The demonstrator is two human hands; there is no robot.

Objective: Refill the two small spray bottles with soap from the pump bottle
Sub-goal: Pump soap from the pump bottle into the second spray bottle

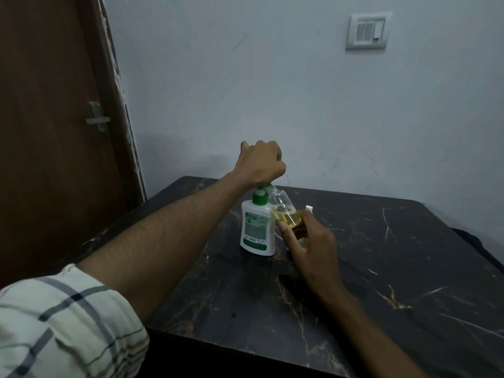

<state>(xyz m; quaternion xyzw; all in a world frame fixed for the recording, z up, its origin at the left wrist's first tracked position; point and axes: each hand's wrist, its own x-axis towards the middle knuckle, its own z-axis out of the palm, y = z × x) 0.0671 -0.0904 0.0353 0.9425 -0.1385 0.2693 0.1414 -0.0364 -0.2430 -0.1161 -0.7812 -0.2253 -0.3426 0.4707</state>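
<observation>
Yellow-green soap fills the lower part of the clear small spray bottle (283,211), which the right hand (311,246) pinches by its base between thumb and curled fingers, tilting it so the open neck leans up and leftward to the nozzle of the pump bottle (257,227). The left hand (260,162) is closed into a loose fist, pressed down on top of the green pump head; the head itself is mostly hidden beneath the palm, with only the green collar showing below it. The white pump bottle, with its green label, stands upright on the worktop (381,268) just left of the right hand, its side touching or nearly touching the tilted bottle.

Just beyond the right hand's fingers a small white cap (308,208) pokes up; what it belongs to is hidden behind the hand. The left forearm is bare up to a rolled checked sleeve (62,323), pale with grey and dark lines.

The worktop is dark stone-patterned, veined with brown and white streaks. Far beyond the hands rises a pale bluish wall carrying a switch plate (368,31), and off to the left of the left arm stands a brown door (54,132) with a metal latch (96,117).
</observation>
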